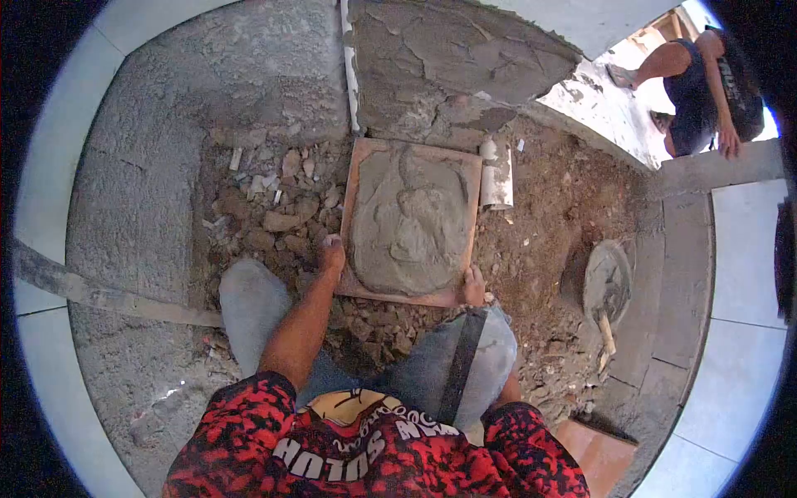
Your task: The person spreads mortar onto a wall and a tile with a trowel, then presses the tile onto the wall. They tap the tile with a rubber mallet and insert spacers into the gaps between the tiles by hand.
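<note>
A square reddish tile (352, 286) lies between my hands, its upper face covered with a thick layer of wet grey mortar (415, 220). Its lower left edge is gripped by my left hand (332, 256), with the fingers partly hidden. On the lower right edge, near the corner, my right hand (474, 286) holds the same tile. The far edge of the tile is close to the mortared surface and a white pipe (497, 178).
Rubble (282, 220) covers the ground at the left. A mortar bucket (608, 278) with a wooden-handled tool stands at the right. Another tile (594, 456) lies lower right. A co-worker (697, 91) crouches at the upper right beyond a low ledge.
</note>
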{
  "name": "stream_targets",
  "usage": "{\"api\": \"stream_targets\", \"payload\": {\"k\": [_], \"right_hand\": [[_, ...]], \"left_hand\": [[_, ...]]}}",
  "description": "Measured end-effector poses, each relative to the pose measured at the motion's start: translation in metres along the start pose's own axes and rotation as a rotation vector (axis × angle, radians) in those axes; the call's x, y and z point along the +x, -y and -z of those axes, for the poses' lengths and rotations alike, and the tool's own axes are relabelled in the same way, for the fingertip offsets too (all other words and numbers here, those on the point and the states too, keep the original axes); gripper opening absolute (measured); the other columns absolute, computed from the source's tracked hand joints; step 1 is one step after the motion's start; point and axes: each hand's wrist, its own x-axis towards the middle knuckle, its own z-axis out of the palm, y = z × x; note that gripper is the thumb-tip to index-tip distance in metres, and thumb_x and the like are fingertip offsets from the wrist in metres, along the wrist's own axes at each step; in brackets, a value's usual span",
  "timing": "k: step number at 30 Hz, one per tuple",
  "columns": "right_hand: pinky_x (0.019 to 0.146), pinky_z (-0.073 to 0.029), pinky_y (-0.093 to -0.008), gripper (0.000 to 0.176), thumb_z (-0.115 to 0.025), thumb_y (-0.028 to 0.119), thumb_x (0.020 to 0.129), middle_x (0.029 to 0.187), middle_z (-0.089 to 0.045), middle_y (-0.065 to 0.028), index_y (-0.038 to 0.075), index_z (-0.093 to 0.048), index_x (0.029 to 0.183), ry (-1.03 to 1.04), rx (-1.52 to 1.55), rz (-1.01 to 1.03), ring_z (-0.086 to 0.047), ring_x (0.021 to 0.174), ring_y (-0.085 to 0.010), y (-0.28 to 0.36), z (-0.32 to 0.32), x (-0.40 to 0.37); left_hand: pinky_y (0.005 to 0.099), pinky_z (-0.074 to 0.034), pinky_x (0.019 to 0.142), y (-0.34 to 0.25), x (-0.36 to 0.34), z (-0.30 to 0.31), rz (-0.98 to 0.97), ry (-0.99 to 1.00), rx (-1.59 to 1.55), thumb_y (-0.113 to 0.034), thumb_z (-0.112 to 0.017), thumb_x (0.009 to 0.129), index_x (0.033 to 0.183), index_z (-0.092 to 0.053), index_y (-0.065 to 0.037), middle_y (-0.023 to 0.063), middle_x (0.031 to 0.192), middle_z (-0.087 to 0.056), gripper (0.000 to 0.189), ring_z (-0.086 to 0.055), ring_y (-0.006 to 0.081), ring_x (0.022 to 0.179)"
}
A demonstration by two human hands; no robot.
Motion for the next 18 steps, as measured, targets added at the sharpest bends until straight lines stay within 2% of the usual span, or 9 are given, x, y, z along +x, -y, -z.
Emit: {"api": "stream_targets", "payload": {"k": [1,2,7,9,10,15,16,17,18], "right_hand": [[0.081,-0.038,-0.0413,0.039,-0.042,0.031,0.086,0.103,-0.055,-0.0214,-0.002,-0.054,0.102,-0.005,0.004,0.007,-0.051,0.096,-0.0363,-0.004,-0.001,0.003],[0.082,-0.039,-0.0405,0.040,-0.043,0.031,0.086,0.104,-0.055,-0.0218,-0.003,-0.053,0.104,0.014,0.024,0.001,-0.051,0.097,-0.0362,-0.008,-0.001,0.005],[0.085,-0.039,-0.0389,0.040,-0.043,0.029,0.087,0.107,-0.054,-0.0224,-0.003,-0.051,0.109,0.085,0.038,-0.023,-0.051,0.100,-0.0361,-0.021,-0.001,0.010],[0.086,-0.038,-0.0394,0.039,-0.042,0.029,0.087,0.108,-0.054,-0.0221,-0.003,-0.052,0.108,0.089,-0.018,0.025,-0.051,0.100,-0.0363,-0.008,0.006,0.008],[0.085,-0.039,-0.0395,0.037,-0.044,0.026,0.087,0.109,-0.053,-0.0226,-0.001,-0.051,0.111,0.185,-0.014,0.198,-0.050,0.101,-0.0360,-0.031,0.008,0.012],[0.074,-0.046,-0.0348,0.029,-0.048,0.016,0.085,0.100,-0.059,-0.0133,0.004,-0.051,0.111,0.112,0.035,0.227,-0.057,0.091,-0.0234,-0.062,0.037,0.010],[0.069,-0.047,-0.0335,0.027,-0.048,0.016,0.085,0.096,-0.060,-0.0107,0.004,-0.052,0.110,0.135,0.058,0.055,-0.058,0.084,-0.0202,-0.016,0.060,-0.003],[0.063,-0.047,-0.0322,0.026,-0.048,0.016,0.085,0.093,-0.060,-0.0082,0.005,-0.052,0.108,0.159,0.079,-0.123,-0.058,0.077,-0.0171,0.033,0.074,-0.020],[0.059,-0.047,-0.0316,0.025,-0.048,0.016,0.085,0.090,-0.060,-0.0080,0.005,-0.053,0.107,0.177,0.024,-0.078,-0.058,0.072,-0.0160,0.042,0.090,-0.039]], "left_hand": [[0.0370,-0.043,0.073,-0.005,0.000,0.007,-0.009,0.053,0.046,-0.028,-0.045,0.086,0.101,-0.056,-0.003,0.0076,0.086,-0.056,0.031,-0.052,0.0223,0.081],[0.0370,-0.043,0.073,-0.011,-0.001,0.005,-0.011,0.048,0.043,-0.028,-0.045,0.086,0.101,-0.056,-0.003,0.0076,0.086,-0.056,0.031,-0.052,0.0223,0.081],[0.0383,-0.042,0.072,-0.052,-0.023,0.006,0.409,0.150,-0.323,-0.028,-0.047,0.086,0.101,-0.056,-0.003,0.0066,0.088,-0.056,0.031,-0.051,0.0225,0.081],[0.0391,-0.042,0.073,0.020,0.016,-0.023,0.224,0.013,-0.121,-0.029,-0.046,0.086,0.098,-0.056,-0.003,0.0075,0.090,-0.056,0.032,-0.051,0.0215,0.083],[0.0391,-0.042,0.073,0.022,0.015,-0.013,0.244,-0.004,-0.120,-0.029,-0.046,0.086,0.098,-0.056,-0.003,0.0075,0.090,-0.056,0.032,-0.051,0.0215,0.083],[0.0453,-0.044,0.078,-0.065,-0.022,-0.013,0.335,0.098,-0.089,-0.025,-0.040,0.086,0.100,-0.055,-0.002,0.0217,0.100,-0.057,0.031,-0.055,0.0363,0.093],[0.0456,-0.045,0.077,-0.041,-0.020,-0.021,-0.100,-0.013,0.205,-0.024,-0.043,0.084,0.097,-0.053,-0.003,0.0203,0.097,-0.057,0.027,-0.055,0.0360,0.091],[0.0456,-0.045,0.077,-0.024,-0.013,-0.035,-0.090,-0.007,0.206,-0.024,-0.043,0.084,0.097,-0.053,-0.003,0.0203,0.097,-0.057,0.027,-0.055,0.0360,0.091],[0.0457,-0.045,0.077,-0.015,-0.006,-0.056,0.063,-0.052,0.141,-0.025,-0.045,0.083,0.096,-0.054,-0.003,0.0195,0.097,-0.057,0.027,-0.056,0.0359,0.090]]}}
